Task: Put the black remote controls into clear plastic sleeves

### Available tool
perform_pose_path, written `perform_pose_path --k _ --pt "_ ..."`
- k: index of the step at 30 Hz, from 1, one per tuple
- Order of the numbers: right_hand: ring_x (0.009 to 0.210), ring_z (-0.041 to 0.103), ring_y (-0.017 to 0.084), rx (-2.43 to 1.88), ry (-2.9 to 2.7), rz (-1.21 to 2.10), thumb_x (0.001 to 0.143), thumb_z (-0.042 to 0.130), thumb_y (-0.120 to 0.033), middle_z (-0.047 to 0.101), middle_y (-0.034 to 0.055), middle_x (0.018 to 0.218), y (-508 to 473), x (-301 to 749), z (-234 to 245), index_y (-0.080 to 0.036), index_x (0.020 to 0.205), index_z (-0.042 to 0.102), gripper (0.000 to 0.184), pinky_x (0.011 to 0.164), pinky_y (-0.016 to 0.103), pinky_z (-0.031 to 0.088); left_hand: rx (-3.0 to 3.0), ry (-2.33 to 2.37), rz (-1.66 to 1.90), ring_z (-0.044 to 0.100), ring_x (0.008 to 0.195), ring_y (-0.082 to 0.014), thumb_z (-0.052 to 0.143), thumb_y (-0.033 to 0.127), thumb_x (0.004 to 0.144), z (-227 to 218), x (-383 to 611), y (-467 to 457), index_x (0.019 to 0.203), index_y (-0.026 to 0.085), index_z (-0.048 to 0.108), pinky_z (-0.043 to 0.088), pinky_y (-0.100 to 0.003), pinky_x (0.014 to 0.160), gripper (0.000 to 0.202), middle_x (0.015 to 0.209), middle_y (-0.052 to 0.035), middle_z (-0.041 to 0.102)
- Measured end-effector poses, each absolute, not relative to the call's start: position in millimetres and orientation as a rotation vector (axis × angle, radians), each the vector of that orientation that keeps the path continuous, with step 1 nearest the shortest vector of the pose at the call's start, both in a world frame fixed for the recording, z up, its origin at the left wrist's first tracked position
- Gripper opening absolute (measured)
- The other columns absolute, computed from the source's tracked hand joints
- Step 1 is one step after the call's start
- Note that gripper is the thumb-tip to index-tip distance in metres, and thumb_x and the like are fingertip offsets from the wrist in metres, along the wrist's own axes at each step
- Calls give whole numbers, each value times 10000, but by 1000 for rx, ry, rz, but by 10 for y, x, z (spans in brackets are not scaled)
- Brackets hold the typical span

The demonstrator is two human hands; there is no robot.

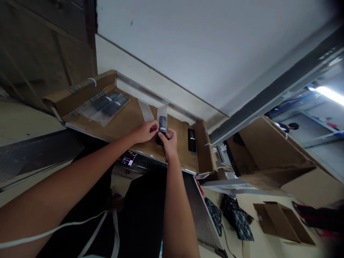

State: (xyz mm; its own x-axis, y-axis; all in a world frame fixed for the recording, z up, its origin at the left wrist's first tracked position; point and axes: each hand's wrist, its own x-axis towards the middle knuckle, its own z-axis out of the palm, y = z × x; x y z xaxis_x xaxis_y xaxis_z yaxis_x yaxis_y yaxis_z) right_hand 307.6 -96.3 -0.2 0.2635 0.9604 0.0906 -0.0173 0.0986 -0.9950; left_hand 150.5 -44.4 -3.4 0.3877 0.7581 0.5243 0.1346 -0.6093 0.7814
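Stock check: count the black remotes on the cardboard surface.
4. One in the hands, left hand and right hand, half in a clear bag; one loose remote right; two bagged remotes left. Others may be hidden.

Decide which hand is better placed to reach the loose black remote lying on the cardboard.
Right hand: the remote lies just to its right, while the left hand sits farther away, pinching the clear bag.

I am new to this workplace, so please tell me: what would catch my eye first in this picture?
First, the two hands at the centre: the left hand and right hand together hold a black device half inside a clear bag. They work over a cardboard-covered bench. Another black device lies to the right, and bagged ones lie at the left.
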Motion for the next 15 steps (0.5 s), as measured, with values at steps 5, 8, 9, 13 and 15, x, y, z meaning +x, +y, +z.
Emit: perform_pose_path --k 5,8,9,13,15 --pt "873 647 158 -1210 -1045 1005 610 871 -405 665 36 1068 -1100 3003 66 -221 1186 530 694 689 281 603 1932 731 1237 590 718 -133 572 204 839 -60 1519 -377 880 186 566 484 -264 693 46 778 12 606" --pt "911 651 159 -1194 -1032 1016 603 869 -382 634 42 1156 -1122 2986 50 -221 1155 566 649 732 301 640 1856 765 1282 615 764 -142 599 252 841 -10 1528 -367 925 184 582 506 -276 721 110 833 -3 634" --pt "877 654 151 -1198 -1010 1011 608 861 -367 637 35 1127 -1113 2993 34 -217 1131 573 616 736 305 643 1826 797 1311 627 795 -148 606 272 846 18 1517 -418 949 182 590 511 -278 729 138 866 -14 649" --pt "764 665 121 -1171 -818 979 653 805 -335 631 9 1010 -1027 3087 -60 -227 1075 551 504 774 338 641 1778 909 1403 632 838 -159 570 337 916 -32 1301 -1023 983 200 608 515 -285 759 156 913 -30 667" --pt "766 668 120 -1134 -733 947 685 778 -347 618 1 983 -975 3149 -104 -242 1049 528 454 795 357 639 1927 847 1156 636 832 -167 536 325 945 -275 1085 -1418 954 227 631 518 -302 794 137 900 -27 677"
